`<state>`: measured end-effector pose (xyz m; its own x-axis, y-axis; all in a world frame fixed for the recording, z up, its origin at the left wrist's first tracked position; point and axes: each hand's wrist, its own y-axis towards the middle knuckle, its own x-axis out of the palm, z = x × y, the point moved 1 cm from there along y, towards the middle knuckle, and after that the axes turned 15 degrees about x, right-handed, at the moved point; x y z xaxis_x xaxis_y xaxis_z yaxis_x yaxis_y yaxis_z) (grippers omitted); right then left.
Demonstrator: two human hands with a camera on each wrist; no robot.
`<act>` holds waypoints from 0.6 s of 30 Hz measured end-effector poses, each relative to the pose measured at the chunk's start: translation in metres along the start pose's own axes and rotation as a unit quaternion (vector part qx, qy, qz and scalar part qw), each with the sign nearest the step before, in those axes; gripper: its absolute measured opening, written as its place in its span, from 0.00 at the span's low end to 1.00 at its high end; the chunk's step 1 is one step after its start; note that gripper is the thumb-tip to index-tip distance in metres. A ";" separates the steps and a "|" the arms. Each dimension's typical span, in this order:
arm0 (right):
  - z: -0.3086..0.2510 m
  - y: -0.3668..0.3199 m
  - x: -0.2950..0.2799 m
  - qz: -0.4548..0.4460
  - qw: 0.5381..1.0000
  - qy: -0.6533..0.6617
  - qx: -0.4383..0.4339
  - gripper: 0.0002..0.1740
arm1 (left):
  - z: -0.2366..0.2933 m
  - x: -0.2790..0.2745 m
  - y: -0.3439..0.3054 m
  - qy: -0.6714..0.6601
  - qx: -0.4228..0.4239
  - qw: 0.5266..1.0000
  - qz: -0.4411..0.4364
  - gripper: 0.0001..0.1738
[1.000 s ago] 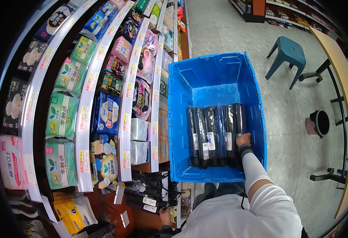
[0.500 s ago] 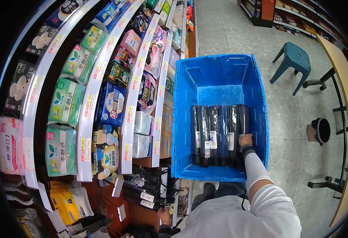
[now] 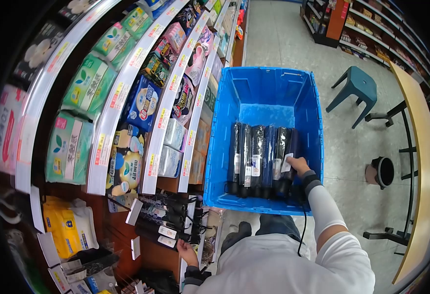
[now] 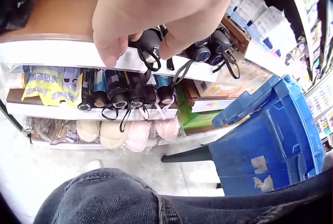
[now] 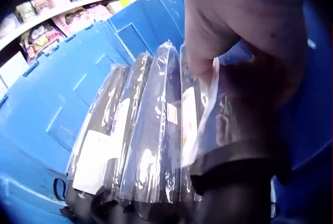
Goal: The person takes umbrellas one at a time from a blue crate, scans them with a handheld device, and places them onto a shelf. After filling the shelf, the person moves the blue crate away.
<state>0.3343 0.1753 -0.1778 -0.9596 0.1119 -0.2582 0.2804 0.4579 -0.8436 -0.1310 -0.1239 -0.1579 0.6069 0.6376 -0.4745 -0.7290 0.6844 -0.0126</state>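
Several folded dark umbrellas [image 3: 257,157] in clear sleeves lie side by side in a blue crate [image 3: 264,207]. At the row's right end, my right hand [image 3: 299,166] grips the last umbrella, its thumb near a white tag [image 3: 287,162]. The right wrist view shows that umbrella's dark body [image 5: 237,109] under the palm. My left hand [image 4: 161,5] is at a shelf on the left, fingers and thumb curled on either side of a black umbrella handle [image 4: 150,39] with a strap loop. More umbrellas [image 4: 200,52] lie beside it, handles outward.
Shelves of packaged goods [image 3: 85,88] line the left side. More umbrellas [image 4: 118,89] and slippers [image 4: 114,133] sit on lower shelves. A green stool [image 3: 357,81], a bin [image 3: 380,171] and a wooden table [image 3: 416,147] stand to the right.
The head view has shifted. My right hand now shows the last umbrella's white tag by its thumb, that umbrella leaning a little. My left hand stays at the shelf umbrellas, more of it showing.
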 end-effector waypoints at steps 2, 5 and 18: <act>-0.018 -0.035 -0.004 -0.109 0.985 0.111 0.077 0.18 | 0.010 0.002 0.009 0.017 0.108 0.994 0.001 0.23; -0.022 -0.069 -0.007 -0.190 0.966 0.165 0.062 0.17 | 0.048 0.005 0.017 0.010 0.143 0.990 0.008 0.22; -0.012 -0.258 0.064 -0.331 0.921 -0.119 -0.166 0.19 | 0.150 0.055 0.012 -0.285 0.098 0.873 -0.384 0.19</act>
<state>0.1998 0.0751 0.0295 -0.8744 -0.4671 0.1313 -0.4243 0.6047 -0.6740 -0.0590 -0.0280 -0.0521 0.9923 -0.0007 0.1237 -0.0047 0.9991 0.0433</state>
